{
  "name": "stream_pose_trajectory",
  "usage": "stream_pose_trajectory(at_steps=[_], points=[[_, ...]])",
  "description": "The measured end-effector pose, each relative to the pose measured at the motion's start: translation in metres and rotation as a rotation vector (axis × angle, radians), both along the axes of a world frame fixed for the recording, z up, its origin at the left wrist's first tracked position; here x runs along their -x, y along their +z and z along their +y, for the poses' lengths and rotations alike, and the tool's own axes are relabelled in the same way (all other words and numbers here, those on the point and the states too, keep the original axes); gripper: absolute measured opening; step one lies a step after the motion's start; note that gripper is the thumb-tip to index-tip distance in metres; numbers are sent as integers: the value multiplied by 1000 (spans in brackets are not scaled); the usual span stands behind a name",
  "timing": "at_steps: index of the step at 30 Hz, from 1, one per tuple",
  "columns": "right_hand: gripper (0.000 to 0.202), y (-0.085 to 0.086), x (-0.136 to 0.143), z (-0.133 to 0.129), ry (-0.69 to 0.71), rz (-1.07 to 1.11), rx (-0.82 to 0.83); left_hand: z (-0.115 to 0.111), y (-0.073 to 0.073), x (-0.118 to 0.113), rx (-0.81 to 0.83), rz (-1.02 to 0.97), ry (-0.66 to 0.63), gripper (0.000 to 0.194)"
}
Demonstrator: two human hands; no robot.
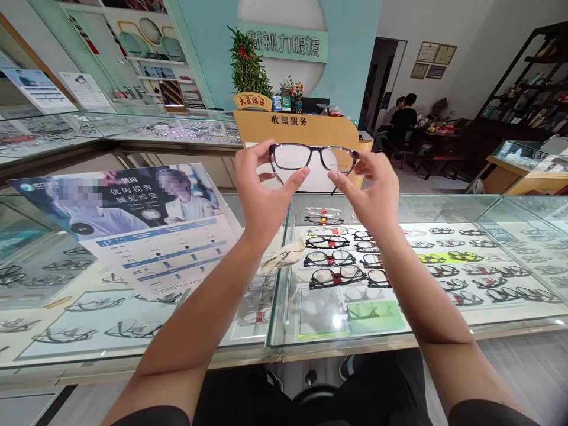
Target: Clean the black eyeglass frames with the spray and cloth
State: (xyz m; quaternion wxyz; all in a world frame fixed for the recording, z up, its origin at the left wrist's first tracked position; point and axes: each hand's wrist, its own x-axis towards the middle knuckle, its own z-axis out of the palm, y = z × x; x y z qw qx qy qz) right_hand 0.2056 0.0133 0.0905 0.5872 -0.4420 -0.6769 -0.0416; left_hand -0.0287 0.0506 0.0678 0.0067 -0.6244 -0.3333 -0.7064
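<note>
A pair of dark-framed eyeglasses (315, 149) is held up in the air in front of me, above the glass display case. Small printed marks show on its clear lenses. My left hand (267, 188) pinches the left end of the frame, thumb below and fingers behind. At the other end, my right hand (371, 184) grips the right side in the same way. Below my left hand, a crumpled beige cloth (284, 255) lies on the glass top. Rows of eyeglasses (337, 275) sit inside the case under both hands.
A printed advertising board (128, 213) stands at the left on the glass display case (284, 331). Behind is a wooden cashier counter (302, 127) with a bamboo plant (249, 65). Two people (402, 118) sit at a table far right. A green card (375, 315) lies inside the case.
</note>
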Motion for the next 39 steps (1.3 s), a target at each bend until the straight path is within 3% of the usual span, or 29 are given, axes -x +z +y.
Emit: stream_pose_trajectory(at_steps=[10,22,31,39], points=[[76,-17,10,16,30,-23,-229,-6,-2,1,-92,6,87,95],[75,-14,11,14,-60,30,-333,5,-9,-6,-51,-19,-32,79],[68,-5,13,-3,-135,24,-244,-4,-5,-11,38,-8,-4,69],[73,-3,12,-5,-22,131,-127,-11,-2,-16,54,-9,33,66]])
